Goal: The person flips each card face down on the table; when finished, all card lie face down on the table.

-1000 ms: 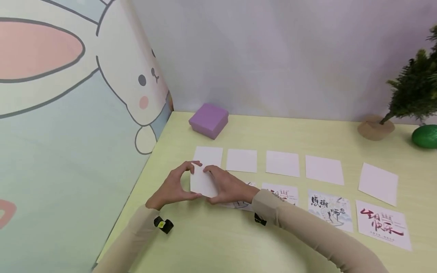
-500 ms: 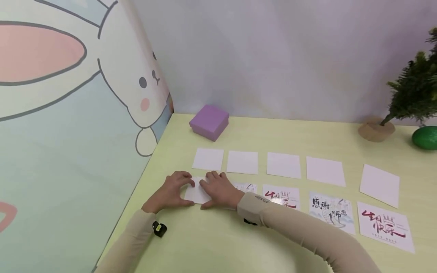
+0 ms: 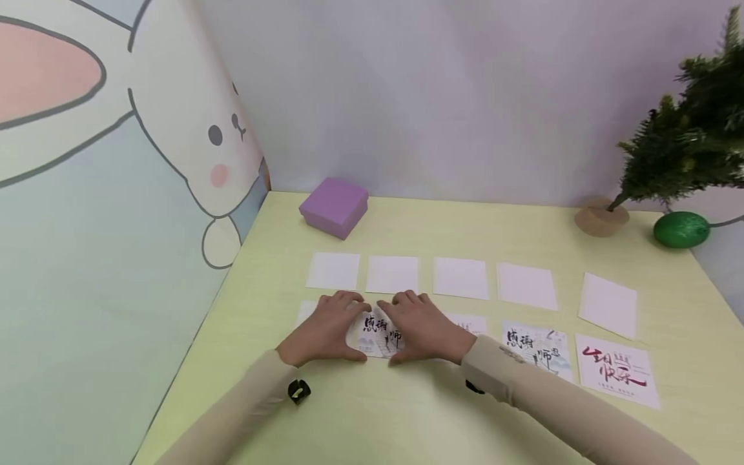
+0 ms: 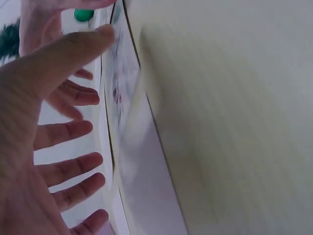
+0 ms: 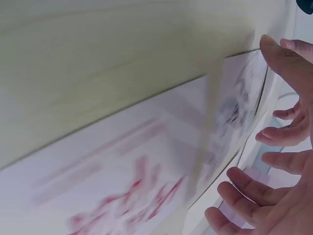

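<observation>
A printed card (image 3: 376, 336) with black calligraphy lies flat in the near row on the yellow-green table (image 3: 407, 420). My left hand (image 3: 328, 326) rests on its left part and my right hand (image 3: 421, 326) on its right part, fingers spread and fairly straight. In the left wrist view the left hand (image 4: 54, 122) hovers over the card (image 4: 122, 98), with the thumb at its edge. The right wrist view shows the right hand (image 5: 279, 147) over the same card (image 5: 234, 112), next to a red-lettered card (image 5: 122, 196). A white card (image 3: 304, 310) peeks out left of my left hand.
Several blank white cards (image 3: 461, 278) form the far row. Further right in the near row lie a calligraphy card (image 3: 537, 349) and a red-lettered card (image 3: 617, 369). A purple box (image 3: 334, 206), a small tree (image 3: 668, 155) and a green ball (image 3: 681, 229) stand at the back. A rabbit panel (image 3: 116, 194) walls the left side.
A second ago both hands held a white card up; they laid it flat at the row's left end. Both hands have now shifted right onto the calligraphy card.
</observation>
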